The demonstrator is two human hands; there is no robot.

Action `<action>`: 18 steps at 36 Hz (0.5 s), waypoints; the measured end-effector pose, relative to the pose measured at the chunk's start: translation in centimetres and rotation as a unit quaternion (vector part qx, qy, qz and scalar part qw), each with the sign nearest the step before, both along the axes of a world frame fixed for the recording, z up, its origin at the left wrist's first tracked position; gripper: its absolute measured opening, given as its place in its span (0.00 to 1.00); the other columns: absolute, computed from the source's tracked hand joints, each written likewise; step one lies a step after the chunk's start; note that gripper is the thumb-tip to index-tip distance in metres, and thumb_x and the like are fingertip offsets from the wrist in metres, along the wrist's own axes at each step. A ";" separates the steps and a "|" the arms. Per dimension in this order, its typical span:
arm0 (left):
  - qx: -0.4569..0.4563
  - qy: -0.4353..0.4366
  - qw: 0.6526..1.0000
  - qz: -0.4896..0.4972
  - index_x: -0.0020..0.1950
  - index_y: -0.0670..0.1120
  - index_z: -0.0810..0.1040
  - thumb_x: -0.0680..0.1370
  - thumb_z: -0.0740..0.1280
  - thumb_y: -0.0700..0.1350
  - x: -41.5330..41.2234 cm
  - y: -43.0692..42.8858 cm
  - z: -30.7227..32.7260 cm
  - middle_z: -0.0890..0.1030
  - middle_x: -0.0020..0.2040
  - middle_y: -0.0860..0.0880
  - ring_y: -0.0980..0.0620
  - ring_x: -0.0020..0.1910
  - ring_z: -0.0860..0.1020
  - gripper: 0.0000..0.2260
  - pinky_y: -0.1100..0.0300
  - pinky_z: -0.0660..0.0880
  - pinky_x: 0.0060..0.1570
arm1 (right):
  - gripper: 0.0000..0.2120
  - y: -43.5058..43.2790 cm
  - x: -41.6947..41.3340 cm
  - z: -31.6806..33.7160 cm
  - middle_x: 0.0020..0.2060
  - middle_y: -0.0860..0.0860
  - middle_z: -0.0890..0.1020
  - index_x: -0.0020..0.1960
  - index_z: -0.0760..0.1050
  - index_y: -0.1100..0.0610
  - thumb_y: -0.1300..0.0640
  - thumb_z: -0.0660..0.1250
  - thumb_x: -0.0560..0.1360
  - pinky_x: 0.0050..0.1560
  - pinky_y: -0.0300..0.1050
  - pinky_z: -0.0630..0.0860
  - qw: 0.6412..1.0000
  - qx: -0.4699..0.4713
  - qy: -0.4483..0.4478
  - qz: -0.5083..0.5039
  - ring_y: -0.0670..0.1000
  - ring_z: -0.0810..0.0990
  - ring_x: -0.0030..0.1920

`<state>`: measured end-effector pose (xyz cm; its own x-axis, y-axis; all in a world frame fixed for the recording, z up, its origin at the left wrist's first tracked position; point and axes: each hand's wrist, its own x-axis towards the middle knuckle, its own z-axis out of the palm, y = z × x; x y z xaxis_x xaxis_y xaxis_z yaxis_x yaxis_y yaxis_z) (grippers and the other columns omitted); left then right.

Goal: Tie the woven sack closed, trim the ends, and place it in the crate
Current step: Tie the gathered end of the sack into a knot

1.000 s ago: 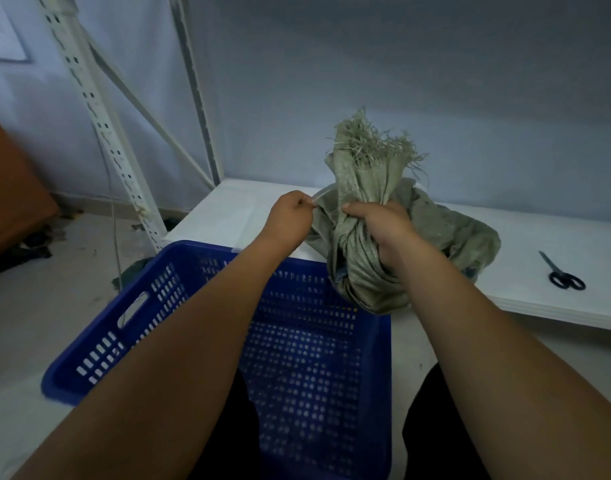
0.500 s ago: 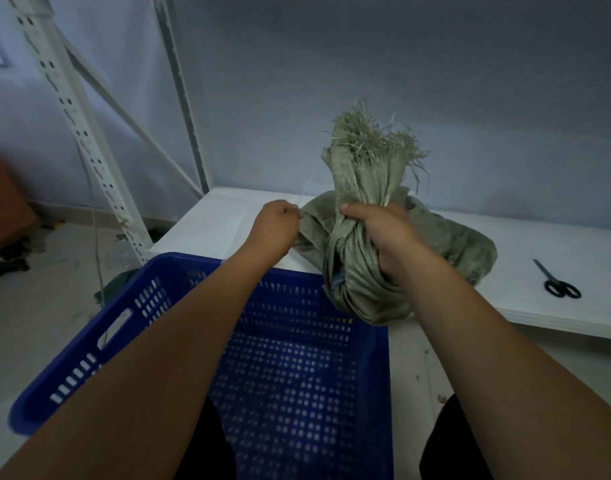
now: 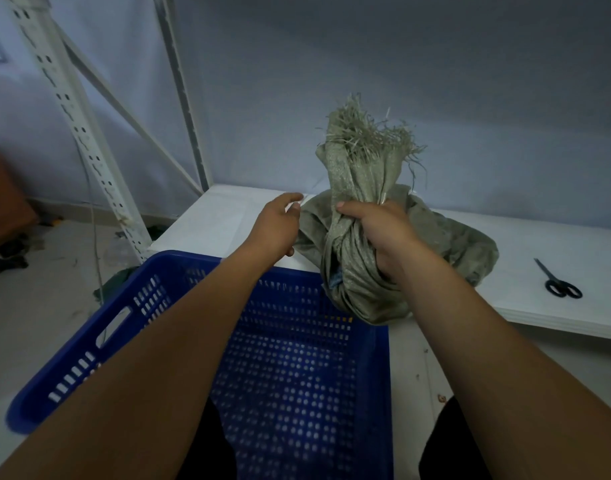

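Observation:
A grey-green woven sack (image 3: 446, 237) lies on the white low shelf (image 3: 228, 220), its neck gathered and twisted upright with a frayed top (image 3: 363, 136). My right hand (image 3: 377, 230) is closed around the twisted neck, above the far right corner of the blue perforated crate (image 3: 297, 362). My left hand (image 3: 276, 226) hovers just left of the sack, fingers loosely apart, touching or almost touching its edge and holding nothing I can make out. Black-handled scissors (image 3: 557, 282) lie on the shelf at the right.
A white perforated rack upright (image 3: 75, 123) with a diagonal brace stands left of the shelf. The wall rises close behind the shelf. Dark clutter lies on the floor at the far left (image 3: 9, 258). My dark-clothed knees flank the crate at the bottom.
My left hand, which was pinched shut at the sack's left edge, has loosened and spread its fingers. My right hand keeps its grip on the neck.

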<state>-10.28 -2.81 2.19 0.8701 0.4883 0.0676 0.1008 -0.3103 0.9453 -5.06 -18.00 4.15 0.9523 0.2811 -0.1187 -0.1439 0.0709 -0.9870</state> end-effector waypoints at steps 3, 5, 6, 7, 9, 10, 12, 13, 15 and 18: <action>-0.006 0.007 1.000 0.010 0.61 0.45 0.79 0.85 0.55 0.45 0.0 -0.5 0.2 0.71 0.31 0.51 0.54 0.26 0.68 0.14 0.59 0.73 0.28 | 0.10 -0.1 -0.1 0.0 0.46 0.59 0.86 0.51 0.80 0.60 0.62 0.76 0.72 0.48 0.56 0.84 1.000 0.002 -0.002 0.000 0.59 0.87 0.45; -0.014 0.010 1.000 0.018 0.60 0.43 0.80 0.85 0.55 0.44 0.1 -0.6 0.3 0.70 0.31 0.50 0.53 0.26 0.68 0.15 0.58 0.74 0.29 | 0.08 -0.2 -0.2 0.1 0.45 0.59 0.87 0.49 0.80 0.59 0.62 0.76 0.72 0.48 0.56 0.85 1.000 0.003 -0.003 0.000 0.59 0.87 0.45; -0.015 0.011 1.000 0.021 0.59 0.42 0.80 0.85 0.55 0.44 0.1 -0.6 0.3 0.70 0.31 0.50 0.53 0.26 0.68 0.15 0.58 0.75 0.29 | 0.07 -0.2 -0.2 0.1 0.45 0.59 0.87 0.49 0.80 0.59 0.62 0.76 0.72 0.48 0.55 0.85 1.000 0.003 -0.004 0.001 0.59 0.87 0.45; -0.017 0.012 1.000 0.022 0.59 0.42 0.80 0.85 0.56 0.44 0.1 -0.6 0.4 0.70 0.31 0.50 0.54 0.25 0.69 0.15 0.58 0.75 0.29 | 0.06 -0.3 -0.2 0.2 0.45 0.58 0.86 0.48 0.80 0.58 0.62 0.75 0.72 0.47 0.54 0.85 1.000 0.003 -0.004 0.002 0.59 0.87 0.45; -0.015 0.009 1.000 0.022 0.58 0.43 0.81 0.84 0.56 0.44 0.0 -0.6 0.6 0.70 0.30 0.50 0.58 0.20 0.70 0.14 0.58 0.77 0.29 | 0.06 -0.4 -0.3 0.3 0.43 0.57 0.86 0.45 0.78 0.57 0.63 0.75 0.73 0.46 0.52 0.84 1.000 0.004 -0.004 0.004 0.58 0.86 0.44; -0.012 0.006 1.000 0.022 0.58 0.43 0.81 0.84 0.57 0.44 -0.1 -0.6 0.7 0.70 0.30 0.51 0.60 0.18 0.70 0.14 0.58 0.77 0.29 | 0.07 -0.4 -0.3 0.3 0.43 0.57 0.85 0.44 0.77 0.56 0.63 0.75 0.73 0.46 0.52 0.84 1.000 0.006 -0.004 0.006 0.57 0.86 0.43; -0.016 -0.001 1.000 0.021 0.57 0.42 0.82 0.84 0.57 0.45 -0.1 -0.6 0.7 0.70 0.28 0.51 0.61 0.17 0.69 0.14 0.58 0.78 0.30 | 0.09 -0.4 -0.3 0.2 0.43 0.56 0.85 0.43 0.75 0.55 0.62 0.75 0.73 0.47 0.52 0.83 1.000 0.005 -0.003 0.011 0.57 0.85 0.44; -0.022 -0.005 1.000 0.022 0.56 0.41 0.82 0.84 0.58 0.46 -0.1 -0.6 0.7 0.70 0.26 0.52 0.61 0.17 0.69 0.14 0.57 0.79 0.30 | 0.09 -0.4 -0.3 0.1 0.44 0.56 0.85 0.44 0.75 0.54 0.62 0.75 0.73 0.49 0.52 0.83 1.000 0.004 -0.004 0.013 0.57 0.85 0.45; -0.039 -0.009 0.999 0.024 0.54 0.41 0.82 0.84 0.59 0.47 -0.2 -0.8 0.8 0.70 0.22 0.53 0.61 0.17 0.69 0.14 0.59 0.78 0.29 | 0.09 -0.2 -0.2 -0.1 0.45 0.56 0.85 0.45 0.76 0.54 0.62 0.75 0.73 0.50 0.54 0.83 1.000 0.001 -0.007 0.015 0.57 0.86 0.46; -0.082 -0.006 0.996 0.025 0.52 0.41 0.82 0.83 0.61 0.49 -0.1 -1.0 1.1 0.69 0.18 0.57 0.60 0.16 0.68 0.15 0.62 0.76 0.27 | 0.13 0.1 -0.1 -0.3 0.46 0.57 0.86 0.53 0.78 0.59 0.61 0.76 0.71 0.50 0.56 0.84 1.000 -0.011 -0.007 0.008 0.57 0.87 0.45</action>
<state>-10.42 -3.81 3.27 0.8443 0.5358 -0.0067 0.1013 -0.1473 0.9839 -5.18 -17.88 3.87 0.9490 0.2947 -0.1122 -0.1318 0.0474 -0.9901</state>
